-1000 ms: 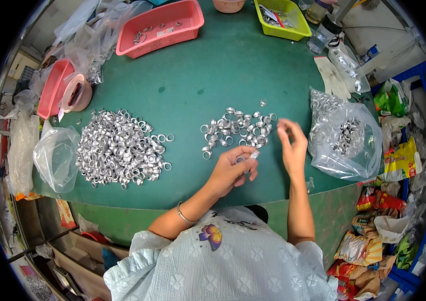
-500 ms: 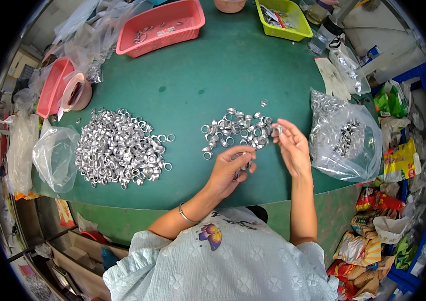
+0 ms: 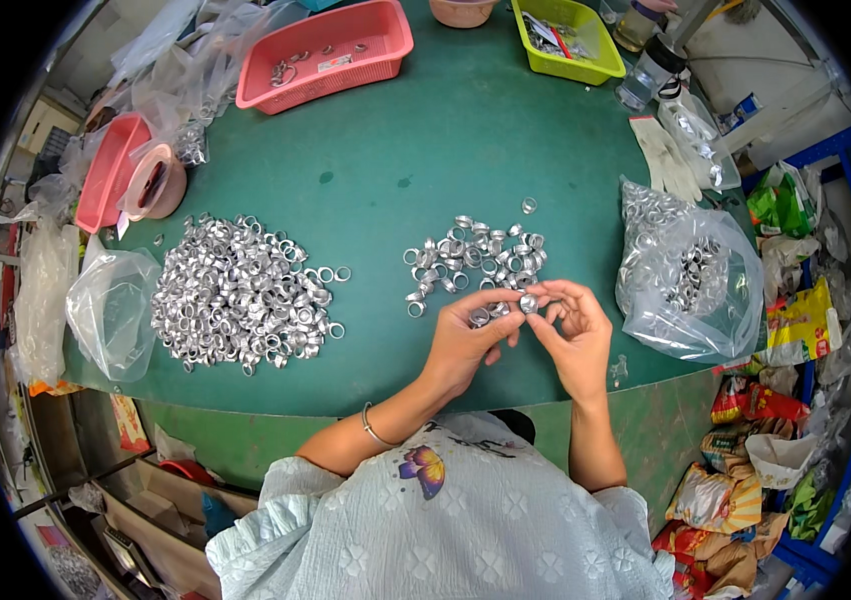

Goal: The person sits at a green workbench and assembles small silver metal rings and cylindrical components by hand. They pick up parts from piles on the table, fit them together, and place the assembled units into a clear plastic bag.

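My left hand [image 3: 462, 338] is closed around a few shiny metal rings [image 3: 490, 313] lying against its fingers. With its thumb and fingertips, my right hand [image 3: 575, 338] pinches one silver metal ring [image 3: 528, 303], and the left fingertips meet it there too. Just beyond both hands lies a small scattered group of metal rings [image 3: 465, 250], with one lone ring [image 3: 528, 205] farther off. To the left sits a large heap of similar rings [image 3: 240, 290].
A clear plastic bag of rings [image 3: 690, 275] lies at right, beside white gloves [image 3: 667, 160]. An empty-looking clear bag [image 3: 115, 315] is at left. Farther back stand a pink basket [image 3: 375, 70], a yellow-green basket [image 3: 585, 68] and a pink bowl [image 3: 167, 190]. The green table's edge [image 3: 245, 405] runs nearby.
My right hand has moved left and nearer, bringing its ring against my left hand's fingertips. My left hand has shifted slightly right, with rings showing in it. A small clear scrap now shows beside my right wrist.
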`<state>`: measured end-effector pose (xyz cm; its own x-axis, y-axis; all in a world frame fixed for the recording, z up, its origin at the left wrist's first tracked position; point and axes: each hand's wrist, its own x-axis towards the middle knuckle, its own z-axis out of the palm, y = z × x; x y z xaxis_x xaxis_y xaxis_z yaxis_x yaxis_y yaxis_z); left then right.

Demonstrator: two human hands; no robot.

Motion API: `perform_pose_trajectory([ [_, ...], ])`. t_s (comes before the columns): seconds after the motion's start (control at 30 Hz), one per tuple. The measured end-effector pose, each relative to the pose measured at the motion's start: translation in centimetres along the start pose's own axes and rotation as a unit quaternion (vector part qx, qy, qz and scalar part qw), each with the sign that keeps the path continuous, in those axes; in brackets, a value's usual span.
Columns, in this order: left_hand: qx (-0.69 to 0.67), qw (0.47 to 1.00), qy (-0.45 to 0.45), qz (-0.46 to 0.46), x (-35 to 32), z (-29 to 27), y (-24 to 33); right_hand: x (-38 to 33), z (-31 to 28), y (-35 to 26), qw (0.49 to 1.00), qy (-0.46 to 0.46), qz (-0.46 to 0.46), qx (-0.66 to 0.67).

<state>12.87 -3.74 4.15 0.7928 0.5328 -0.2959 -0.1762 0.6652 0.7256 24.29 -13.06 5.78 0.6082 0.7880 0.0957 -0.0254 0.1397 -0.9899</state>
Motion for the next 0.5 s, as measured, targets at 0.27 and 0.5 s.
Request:
perform_pose_trajectory([
  [0.27,-0.094,0.992,-0.061,-0.061,0.8,-1.3,-0.1,0.6,0.0,-0.4,0.997,0.019,-0.053,-0.052],
  [0.5,-0.194,0.966,-0.154,-0.077,1.0,-2.6,-0.3,5.5,-3.0,3.4,0.912,0.002,-0.062,-0.405],
])
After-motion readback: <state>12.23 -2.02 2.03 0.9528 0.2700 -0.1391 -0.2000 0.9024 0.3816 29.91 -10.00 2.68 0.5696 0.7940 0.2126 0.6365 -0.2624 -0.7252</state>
